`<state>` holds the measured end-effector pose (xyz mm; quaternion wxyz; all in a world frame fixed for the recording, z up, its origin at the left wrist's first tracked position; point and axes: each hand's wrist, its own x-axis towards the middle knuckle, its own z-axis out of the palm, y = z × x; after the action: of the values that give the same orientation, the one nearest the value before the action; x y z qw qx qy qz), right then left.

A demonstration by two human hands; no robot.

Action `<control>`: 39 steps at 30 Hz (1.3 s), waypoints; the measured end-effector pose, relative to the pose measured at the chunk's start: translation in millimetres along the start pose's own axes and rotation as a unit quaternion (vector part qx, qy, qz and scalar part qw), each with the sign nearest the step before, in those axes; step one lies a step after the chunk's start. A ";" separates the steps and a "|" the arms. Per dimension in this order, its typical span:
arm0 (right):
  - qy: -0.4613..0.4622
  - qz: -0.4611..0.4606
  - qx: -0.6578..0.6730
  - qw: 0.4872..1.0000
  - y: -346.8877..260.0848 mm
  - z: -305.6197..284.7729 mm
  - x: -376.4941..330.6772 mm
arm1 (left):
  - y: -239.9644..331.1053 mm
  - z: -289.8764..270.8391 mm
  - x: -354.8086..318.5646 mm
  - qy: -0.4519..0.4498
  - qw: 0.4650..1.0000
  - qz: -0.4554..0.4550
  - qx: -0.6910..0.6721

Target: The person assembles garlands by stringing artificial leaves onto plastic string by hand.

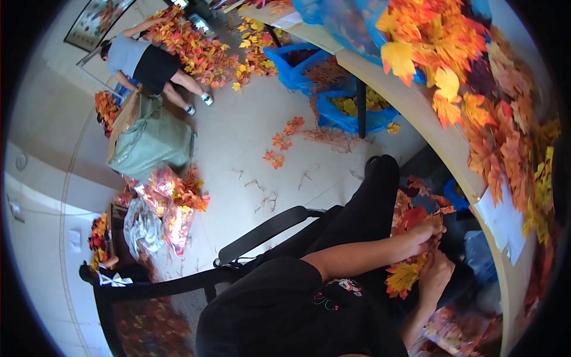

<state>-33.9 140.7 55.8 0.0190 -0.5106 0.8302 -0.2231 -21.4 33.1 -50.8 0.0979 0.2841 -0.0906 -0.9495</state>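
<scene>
1. The left hand [423, 233] is closed around a bunch of fake autumn leaves [404, 275] in the lap, just below the desk [416, 113] edge.
2. The right hand [436, 275] is curled against the same bunch from the other side, fingers pinching at the stems; how tightly, I cannot tell.
3. The bunch shows orange and yellow leaves, with red ones [413, 215] lying just above the hands, between them and the desk.
4. On the desk a large heap of loose leaves [476, 89] lies beside white paper sheets [504, 221]; judging by that, much remains unsorted.
5. Under the desk stand blue bags [333, 101] with more leaves and bare twigs.
6. On the floor, well away from the desk, lie scattered stems [267, 199], a green sack [153, 140] and wrapped bundles [169, 205], likely finished or stored work.
7. Beyond the sack, another person [151, 65] bends over a further leaf pile [202, 50].
</scene>
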 end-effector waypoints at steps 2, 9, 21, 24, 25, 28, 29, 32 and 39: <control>0.019 0.008 0.026 0.999 -7.6 -0.9 6.4 | 15.4 8.3 -5.1 0.003 1.000 0.008 -0.012; 0.111 0.015 0.077 0.991 3.7 -13.0 10.6 | 57.1 17.7 -20.8 -0.019 0.977 0.138 0.163; 0.159 0.186 0.353 0.903 6.7 11.8 16.9 | 33.8 30.5 -52.7 -0.025 0.846 0.309 0.433; 0.181 0.187 0.290 0.921 9.7 16.1 16.5 | 38.4 35.5 -54.8 -0.020 0.827 0.315 0.465; 0.198 0.170 0.263 0.929 14.7 17.3 18.1 | 40.0 44.4 -55.2 -0.009 0.819 0.308 0.485; 0.213 0.183 0.253 0.926 30.7 21.3 12.1 | 29.0 41.6 -37.3 -0.022 0.831 0.278 0.481; 0.220 0.195 0.245 0.924 37.0 18.4 9.5 | 25.5 45.3 -35.4 -0.023 0.854 0.237 0.463; 0.173 0.233 0.282 0.915 37.4 20.9 -0.9 | 21.3 42.3 -40.7 -0.035 0.840 0.229 0.490; 0.145 0.185 0.212 0.949 32.2 17.4 -4.0 | 20.9 39.6 -47.3 -0.018 0.816 0.253 0.519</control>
<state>-54.5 150.2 26.8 0.0472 -0.2942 0.8374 -0.4582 -1.9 28.8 11.2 0.1711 0.2422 -0.6409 -0.7080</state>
